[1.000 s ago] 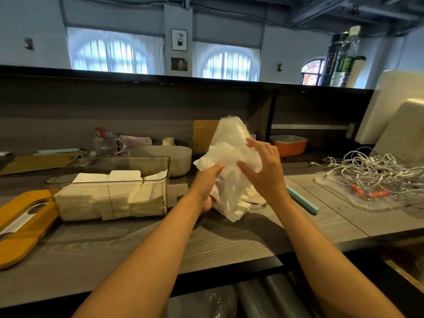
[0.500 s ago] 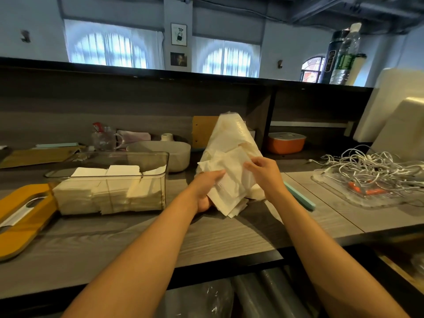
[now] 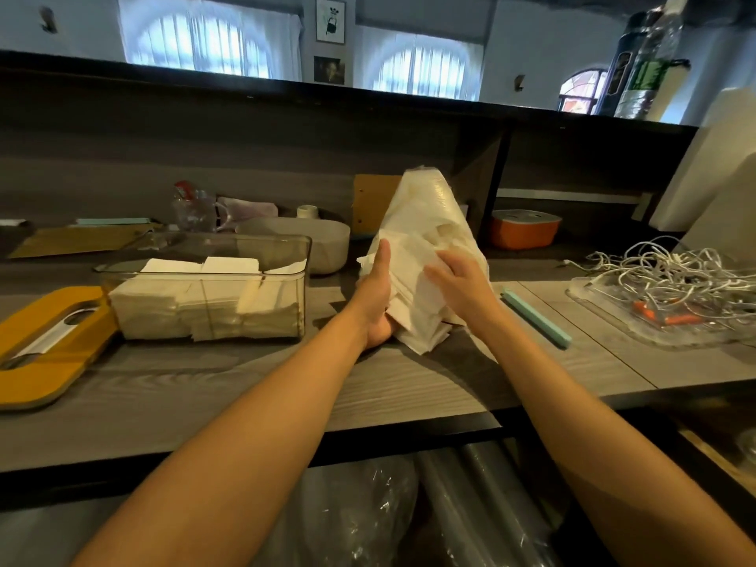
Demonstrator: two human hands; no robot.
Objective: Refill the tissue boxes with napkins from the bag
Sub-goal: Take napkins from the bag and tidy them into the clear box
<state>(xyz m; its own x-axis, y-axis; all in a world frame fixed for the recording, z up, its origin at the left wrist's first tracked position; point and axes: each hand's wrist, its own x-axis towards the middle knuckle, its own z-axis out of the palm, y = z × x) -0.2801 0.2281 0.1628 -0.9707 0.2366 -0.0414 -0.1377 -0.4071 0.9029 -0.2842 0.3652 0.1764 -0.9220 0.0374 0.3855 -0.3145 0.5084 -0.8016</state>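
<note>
A clear plastic bag (image 3: pixel 429 214) of white napkins stands tilted on the grey counter, its open end toward me. A bunch of napkins (image 3: pixel 413 321) sticks out of its mouth. My left hand (image 3: pixel 374 298) grips this bunch from the left and below, thumb pointing up. My right hand (image 3: pixel 460 280) lies on the bunch from the right with fingers curled into the napkins. To the left stands a clear tissue box (image 3: pixel 304 255), open on top and partly filled with stacked napkins (image 3: pixel 204 308). Its yellow lid (image 3: pixel 39 362) lies flat at the far left.
Behind the clear box sits a beige oval box (image 3: pixel 327 239). An orange container (image 3: pixel 523 233) is under the shelf at the back right. A teal stick (image 3: pixel 536 317) lies right of my hands, next to a clear tray of tangled white cables (image 3: pixel 675 292). A shelf wall runs behind.
My right hand came down from the bag's upper side onto the napkin bunch and curled into it. My left thumb now points up along the napkins. The bag stands more upright.
</note>
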